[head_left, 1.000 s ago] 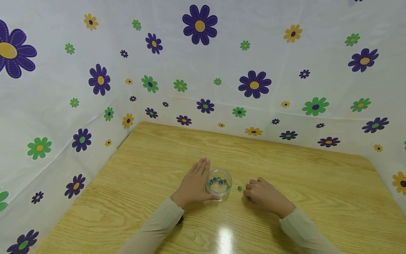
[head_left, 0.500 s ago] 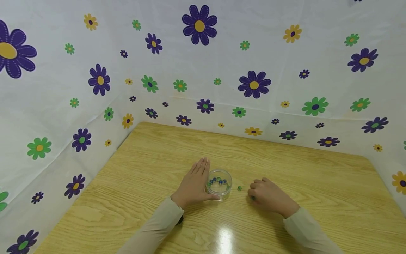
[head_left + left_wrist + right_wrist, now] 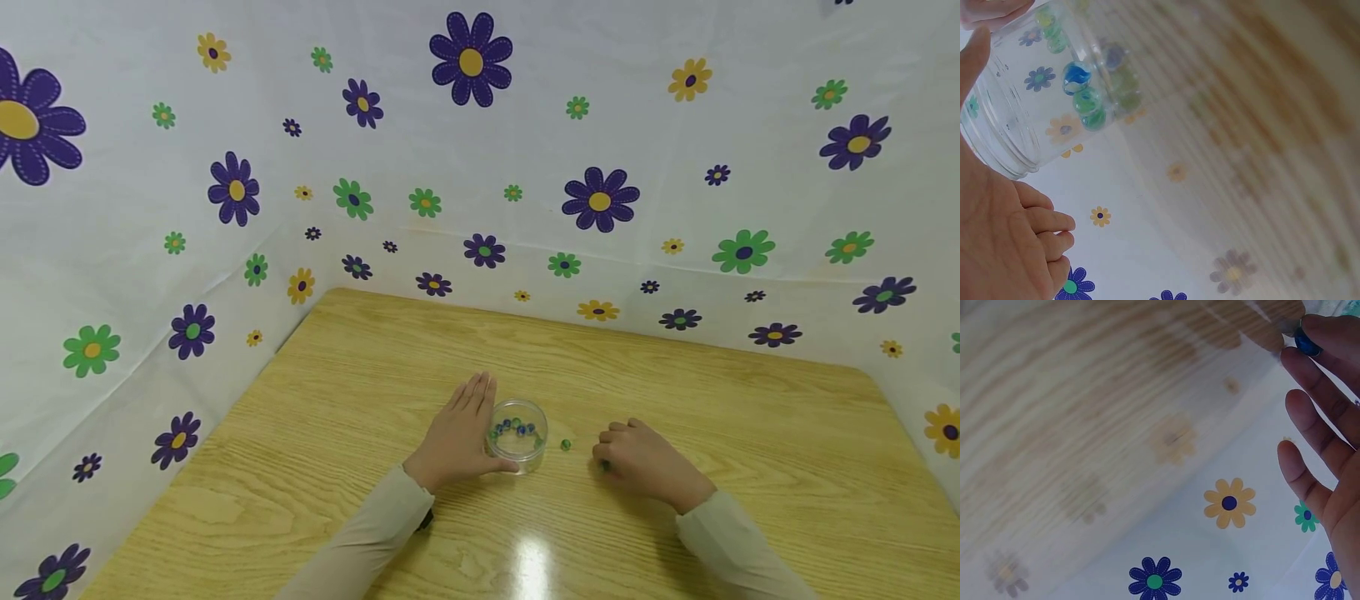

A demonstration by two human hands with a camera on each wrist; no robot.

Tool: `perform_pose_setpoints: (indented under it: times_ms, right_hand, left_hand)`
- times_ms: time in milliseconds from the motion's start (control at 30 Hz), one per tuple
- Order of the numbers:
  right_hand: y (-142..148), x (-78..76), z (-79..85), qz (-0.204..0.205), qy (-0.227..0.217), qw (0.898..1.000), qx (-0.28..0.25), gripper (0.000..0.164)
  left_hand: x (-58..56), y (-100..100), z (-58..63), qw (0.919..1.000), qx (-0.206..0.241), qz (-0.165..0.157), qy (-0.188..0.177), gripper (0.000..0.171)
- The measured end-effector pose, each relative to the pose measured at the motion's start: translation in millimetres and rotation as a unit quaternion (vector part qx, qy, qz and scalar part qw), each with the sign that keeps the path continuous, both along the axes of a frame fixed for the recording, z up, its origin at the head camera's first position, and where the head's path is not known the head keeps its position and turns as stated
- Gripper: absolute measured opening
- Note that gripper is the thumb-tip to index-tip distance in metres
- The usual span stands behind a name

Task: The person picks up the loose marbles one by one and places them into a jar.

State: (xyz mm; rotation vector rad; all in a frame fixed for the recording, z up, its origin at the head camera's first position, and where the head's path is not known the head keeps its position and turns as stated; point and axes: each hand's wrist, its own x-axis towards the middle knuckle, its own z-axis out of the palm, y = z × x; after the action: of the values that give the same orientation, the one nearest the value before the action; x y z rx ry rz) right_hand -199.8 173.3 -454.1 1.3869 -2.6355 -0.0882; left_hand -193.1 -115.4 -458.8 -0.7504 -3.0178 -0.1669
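Observation:
A clear round plastic jar (image 3: 531, 467) stands on the wooden table, with several blue and green glass marbles (image 3: 1077, 77) on its bottom. My left hand (image 3: 459, 433) rests against the jar's left side, its fingers straight and its thumb lying along the front. In the left wrist view the rim sits between thumb and palm. To the right of the jar, my right hand (image 3: 645, 462) pinches a blue marble (image 3: 1307, 344) between thumb and forefinger, low over the table; whether it touches the wood is unclear. Between jar and right hand lies a loose green marble (image 3: 566, 445).
The wooden table (image 3: 375, 358) reaches back to a white sheet (image 3: 480, 150) printed with purple, green and yellow flowers, which also hangs along the left side. A small dark object (image 3: 425, 520) shows beneath the left wrist. Light glares off the table's front.
My right hand has slid a little to the right, away from the jar and the loose green marble, still pinching its marble. The left hand and the jar have stayed put.

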Motion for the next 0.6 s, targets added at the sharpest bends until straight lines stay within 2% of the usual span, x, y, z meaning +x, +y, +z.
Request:
perform_pose_setpoints:
  times_ms: [333,600]
  right_hand:
    - [4.3,-1.4,0.7,-0.023,-0.012,1.000,-0.003,0.016]
    - [3.9,-1.3,2.1,-0.020,-0.013,1.000,-0.016,0.018]
  left_hand:
    - [-1.2,-0.3,-1.1,1.0000,-0.001,0.001,-0.001,0.118]
    - [-1.2,-0.8,-2.5,1.0000,0.003,0.003,0.003,0.119]
